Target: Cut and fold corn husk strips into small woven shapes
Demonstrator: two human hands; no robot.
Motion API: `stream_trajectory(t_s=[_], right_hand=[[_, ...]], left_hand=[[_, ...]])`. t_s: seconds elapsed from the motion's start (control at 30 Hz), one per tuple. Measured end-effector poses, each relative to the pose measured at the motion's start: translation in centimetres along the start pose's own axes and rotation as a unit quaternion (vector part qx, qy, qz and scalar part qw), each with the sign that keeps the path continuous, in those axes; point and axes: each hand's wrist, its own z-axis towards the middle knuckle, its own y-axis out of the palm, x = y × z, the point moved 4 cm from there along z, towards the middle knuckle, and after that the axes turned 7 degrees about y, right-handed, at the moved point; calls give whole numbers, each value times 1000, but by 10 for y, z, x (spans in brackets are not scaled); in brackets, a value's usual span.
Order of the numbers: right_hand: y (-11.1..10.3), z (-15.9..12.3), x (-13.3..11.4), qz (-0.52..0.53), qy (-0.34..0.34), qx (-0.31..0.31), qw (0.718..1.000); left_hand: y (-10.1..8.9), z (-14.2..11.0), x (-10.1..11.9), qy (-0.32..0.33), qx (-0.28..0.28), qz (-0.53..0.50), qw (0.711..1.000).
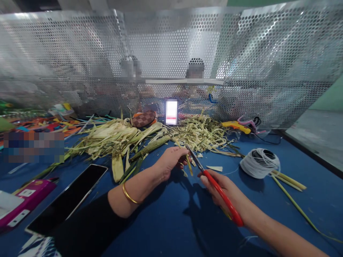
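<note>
My left hand (171, 160) pinches a thin yellow-green plant strip (189, 166) whose lower end hangs below the fingers. Red-handled scissors (218, 191) are in my right hand (223, 187), their blades pointing up and left, close beside the strip. Whether the blades touch it I cannot tell. Behind my hands lies a heap of short, pale cut plant pieces (200, 134). To the left of that spreads a pile of long, pale green husk-like leaves (112, 137). A few small scraps rest on the blue table (166, 221) near the scissor tips.
A roll of white string (258, 164) stands at the right, with stalks (291, 180) beside it. Behind it lies a yellow glue gun (235, 126). At the left are a black phone (69, 198) and a magenta power strip (29, 201). A perforated metal screen (166, 43) borders the back.
</note>
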Motion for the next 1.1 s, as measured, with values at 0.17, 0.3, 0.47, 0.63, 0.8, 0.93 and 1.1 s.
stream_trajectory(t_s=[0.17, 0.3, 0.47, 0.63, 0.8, 0.93, 1.1], right_hand=[[-4, -4, -6, 78, 6, 19, 997], [-16, -6, -11, 94, -44, 52, 993], [-26, -4, -10, 67, -97, 44, 992], [-30, -9, -18, 16, -120, 63, 991], [-27, -11, -21, -28, -96, 57, 993], [-26, -11, -20, -39, -94, 73, 992], [-28, -5, -12, -32, -97, 88, 991]], left_hand=[[-2, 3, 2, -26, -13, -73, 997], [-3, 2, 10, -32, -29, -90, 995], [-5, -2, 20, 10, -44, -76, 996], [-8, -3, 24, 14, -6, -106, 994], [-10, -2, 26, 18, 26, -136, 990], [-12, -3, 27, 22, 45, -144, 988], [-13, -2, 30, 37, 33, -150, 987]])
